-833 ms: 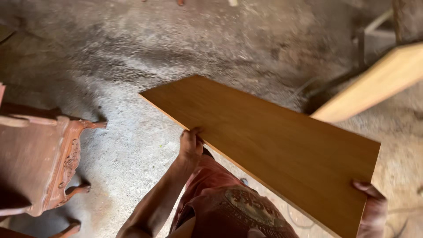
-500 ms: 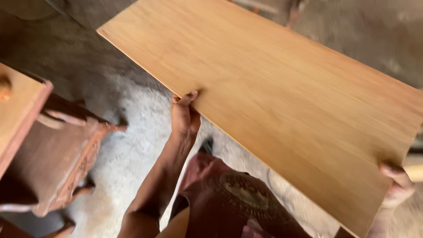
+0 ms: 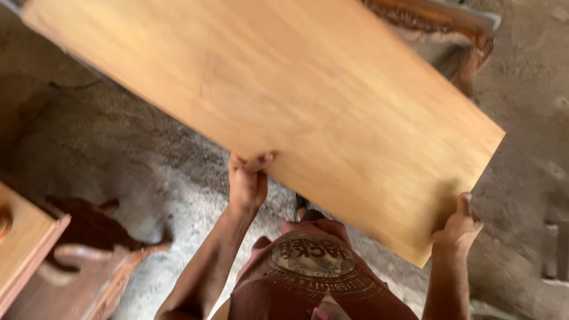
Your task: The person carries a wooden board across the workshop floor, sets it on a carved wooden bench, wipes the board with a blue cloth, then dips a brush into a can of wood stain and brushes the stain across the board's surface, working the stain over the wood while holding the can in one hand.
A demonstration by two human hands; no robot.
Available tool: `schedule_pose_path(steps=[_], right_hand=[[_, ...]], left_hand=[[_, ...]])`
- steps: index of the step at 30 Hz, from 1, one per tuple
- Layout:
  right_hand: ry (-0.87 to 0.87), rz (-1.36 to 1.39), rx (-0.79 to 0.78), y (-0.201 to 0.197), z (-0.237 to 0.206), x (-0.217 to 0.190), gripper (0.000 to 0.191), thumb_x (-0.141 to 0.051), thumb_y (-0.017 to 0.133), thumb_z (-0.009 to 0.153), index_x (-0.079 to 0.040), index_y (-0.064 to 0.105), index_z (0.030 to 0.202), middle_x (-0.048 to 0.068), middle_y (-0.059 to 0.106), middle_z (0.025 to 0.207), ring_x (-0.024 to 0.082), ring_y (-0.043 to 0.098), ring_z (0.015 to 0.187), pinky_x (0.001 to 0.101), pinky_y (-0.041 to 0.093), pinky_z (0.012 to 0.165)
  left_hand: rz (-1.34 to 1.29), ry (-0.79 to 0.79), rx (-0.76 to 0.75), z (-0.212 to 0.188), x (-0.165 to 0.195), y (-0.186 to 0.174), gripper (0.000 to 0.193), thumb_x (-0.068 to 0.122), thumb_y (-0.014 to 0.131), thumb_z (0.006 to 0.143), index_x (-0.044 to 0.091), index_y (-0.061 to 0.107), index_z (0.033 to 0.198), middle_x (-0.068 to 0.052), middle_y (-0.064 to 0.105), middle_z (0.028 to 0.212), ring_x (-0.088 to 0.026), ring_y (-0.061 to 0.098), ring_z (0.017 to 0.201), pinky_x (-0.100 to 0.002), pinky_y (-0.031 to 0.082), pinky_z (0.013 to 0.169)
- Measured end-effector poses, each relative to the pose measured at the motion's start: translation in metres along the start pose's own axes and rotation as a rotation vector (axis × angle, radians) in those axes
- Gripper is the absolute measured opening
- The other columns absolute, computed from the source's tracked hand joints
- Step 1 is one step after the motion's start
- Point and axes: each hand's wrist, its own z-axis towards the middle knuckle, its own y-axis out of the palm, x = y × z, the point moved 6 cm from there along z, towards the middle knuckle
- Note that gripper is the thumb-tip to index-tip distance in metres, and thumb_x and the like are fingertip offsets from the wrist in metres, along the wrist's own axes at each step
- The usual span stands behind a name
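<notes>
Above a dusty concrete floor point(image 3: 148, 178), I am holding a long wooden board point(image 3: 284, 101) tilted before me. Both hands are gripping its near edge: my left hand point(image 3: 248, 181) mid-length, my right hand point(image 3: 457, 228) near the corner.

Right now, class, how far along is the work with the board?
Done: the board is lifted clear of the floor. In hand: the left hand grips its near long edge and the right hand its near corner, holding it tilted. Left: it rests on nothing yet, and no landing spot shows.
</notes>
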Motion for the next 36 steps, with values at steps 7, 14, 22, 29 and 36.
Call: schedule_pose_path(steps=[7,14,22,29,36], right_hand=[[-0.115,0.055,-0.142,0.175,0.104,-0.027,0.058,-0.027,0.071,0.112,-0.008,0.038,0.068,-0.004,0.031,0.065,0.012,0.025,0.061,0.0387,0.018,0.052],[-0.431,0.165,-0.214,0.33,0.191,-0.079,0.036,-0.018,0.075,0.101,-0.003,0.057,0.128,0.003,0.065,0.123,0.017,0.058,0.11,0.0321,0.049,0.097],[-0.386,0.047,-0.171,0.485,0.295,-0.111,0.034,-0.025,0.077,0.103,-0.008,0.059,0.127,-0.001,0.071,0.123,0.014,0.065,0.112,0.0298,0.051,0.093],[-0.465,-0.968,0.0,0.584,0.301,-0.143,0.057,-0.044,0.067,0.102,-0.006,0.049,0.141,0.012,0.048,0.139,0.031,0.042,0.129,0.0492,0.037,0.107],[-0.508,-1.315,-0.186,0.694,0.28,-0.137,0.09,-0.061,0.043,0.11,-0.007,0.008,0.172,0.023,-0.01,0.175,0.045,-0.014,0.16,0.0706,-0.004,0.127]], left_hand=[[-0.003,-0.141,0.238,0.162,-0.067,-0.048,0.029,-0.008,0.068,0.084,0.004,0.068,0.11,-0.004,0.074,0.108,-0.018,0.069,0.103,-0.034,0.054,0.094],[0.003,-0.189,0.183,0.322,-0.109,-0.089,0.029,-0.005,0.071,0.096,0.001,0.063,0.123,-0.011,0.071,0.114,-0.023,0.066,0.102,-0.04,0.052,0.086],[-0.001,-0.282,0.084,0.53,-0.186,-0.121,0.03,0.003,0.068,0.092,0.002,0.064,0.121,-0.01,0.073,0.114,-0.026,0.071,0.105,-0.05,0.059,0.088],[0.127,-0.335,0.129,0.611,-0.217,-0.129,0.033,0.011,0.072,0.093,-0.008,0.066,0.119,-0.018,0.074,0.109,-0.027,0.076,0.091,-0.044,0.065,0.078],[0.561,-0.652,0.099,0.607,-0.225,-0.154,0.045,0.028,0.071,0.095,-0.005,0.066,0.125,-0.015,0.075,0.104,-0.024,0.075,0.085,-0.036,0.059,0.069]])
